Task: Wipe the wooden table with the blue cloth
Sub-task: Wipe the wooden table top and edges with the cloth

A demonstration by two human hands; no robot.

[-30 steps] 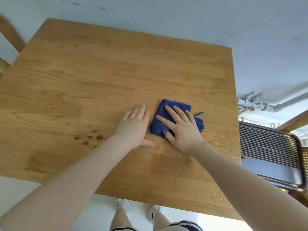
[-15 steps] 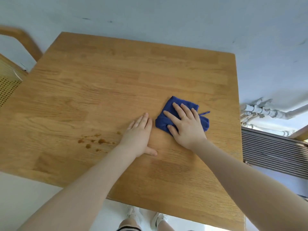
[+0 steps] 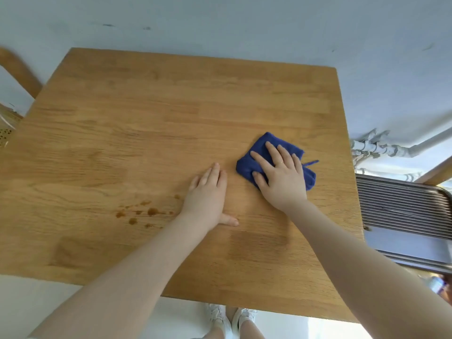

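A square wooden table (image 3: 171, 113) fills most of the view. On its right half lies a crumpled blue cloth (image 3: 259, 149), and my right hand (image 3: 281, 174) presses flat on top of it with the fingers spread. My left hand (image 3: 208, 192) rests palm down on the bare wood just left of the cloth, fingers together and thumb out, holding nothing. Brown spill spots (image 3: 146, 212) sit on the wood to the left of my left wrist.
A metal slatted chair seat (image 3: 401, 211) stands at the table's right side. A wooden chair back (image 3: 19, 72) shows at the far left. White pipes (image 3: 381, 148) run along the wall at right. My feet (image 3: 230, 319) show below the near table edge.
My hands and the cloth keep their places on the table relative to each other; the whole view has shifted with my head.
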